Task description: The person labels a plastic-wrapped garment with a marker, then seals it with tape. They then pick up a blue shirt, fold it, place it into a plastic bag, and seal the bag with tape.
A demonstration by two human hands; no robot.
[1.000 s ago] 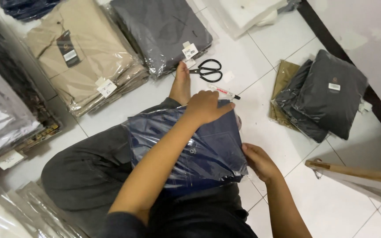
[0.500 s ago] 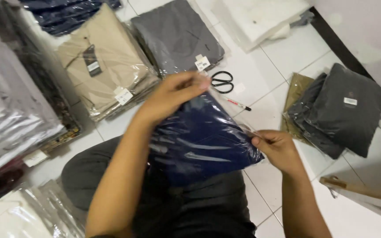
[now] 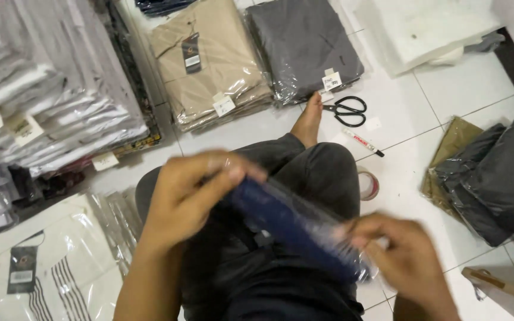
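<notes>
A person sits on a white tiled floor point(image 3: 447, 89), seen from above, with both hands raised over a lap in dark trousers. The left hand point(image 3: 194, 199) is closed around the near-left end of a folded navy garment in a clear plastic bag point(image 3: 295, 229), thumb on top and fingers curled beneath. The right hand point(image 3: 403, 255) grips the bag's right end, fingers pinched on the plastic; it is blurred, so the exact finger placement cannot be told. The bag is held edge-on and slants from upper left down to lower right, clear of the floor, above the knees.

A bare foot point(image 3: 309, 119) points away, just beside black scissors point(image 3: 347, 110). A marker pen point(image 3: 364, 142) lies near the scissors, and a roll of tape point(image 3: 369, 184) sits against the right knee.

Bagged clothing crowds the edges. Far ahead lie a beige stack point(image 3: 209, 65) and a grey stack point(image 3: 304, 44). A tall pile of white and grey packs point(image 3: 49, 101) fills the left, with a striped white bagged shirt point(image 3: 49, 267) at near left. Dark grey packs point(image 3: 495, 178) lie at right. Open tile shows between the right knee and these dark packs, and ahead to the far right.
</notes>
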